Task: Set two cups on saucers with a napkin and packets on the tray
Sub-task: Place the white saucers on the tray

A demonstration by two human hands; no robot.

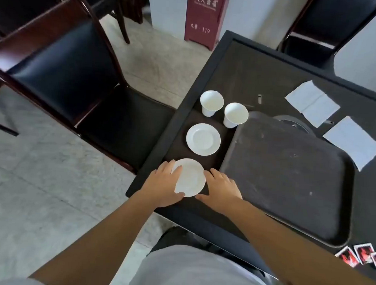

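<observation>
Saucer nearest the person is lying on the table, both hands gripping its rim: left hand and right hand, fingers curled around it.

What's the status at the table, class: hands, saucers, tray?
Left hand and right hand grip the near saucer by its edges. Second saucer, cups untouched. Tray bare; nothing blocking.

The tray lies bare, open to reach from above. Left of the tray, two saucers and two cups fill the strip. Beyond the tray lie two napkins; packets crowd its near right corner.
</observation>
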